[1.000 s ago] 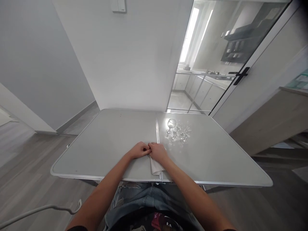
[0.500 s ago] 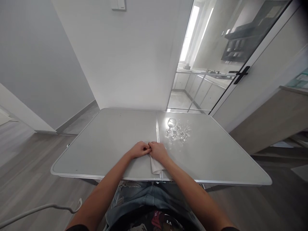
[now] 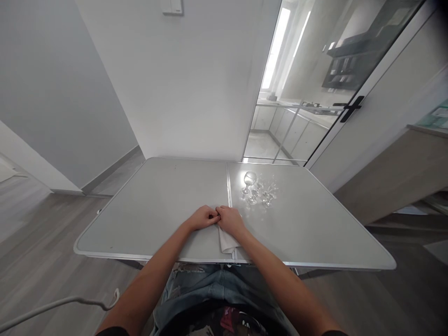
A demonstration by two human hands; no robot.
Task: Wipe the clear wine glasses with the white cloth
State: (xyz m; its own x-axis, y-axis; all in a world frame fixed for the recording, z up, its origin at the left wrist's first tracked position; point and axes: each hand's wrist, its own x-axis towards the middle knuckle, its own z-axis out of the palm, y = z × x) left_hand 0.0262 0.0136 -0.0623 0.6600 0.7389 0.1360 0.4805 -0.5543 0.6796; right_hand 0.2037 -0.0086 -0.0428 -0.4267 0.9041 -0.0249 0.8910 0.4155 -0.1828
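Lap: jeans and a dark printed garment are seen at the bottom edge; print is there, but no writing can be read.
Cable: a pale cable is seen hanging at lower left, off the table.
Table: a grey folding table is shown, split by a centre seam that runs away from the person.
Cloth: a white folded cloth is laid flat on the table just beside the seam, near the front edge. Its long axis is set roughly along the seam, the near end pointing to the person, the far end tucked under the hands. No label or brand is seen on it.
Left hand: the left hand is curled, fingertips pinched together at the cloth's far corner and touching the right hand.
Right hand: the right hand is pressed down on the cloth's far end, fingers closed, the fingertips pinching at the same corner.
Glasses: a cluster of clear stemmed glasses is stood upright beyond the hands, right of the seam, well apart from the cloth.
Wall: a white switch plate is fixed high up; no lettering can be made out.
Door: a glass door with a black handle is seen at far right.
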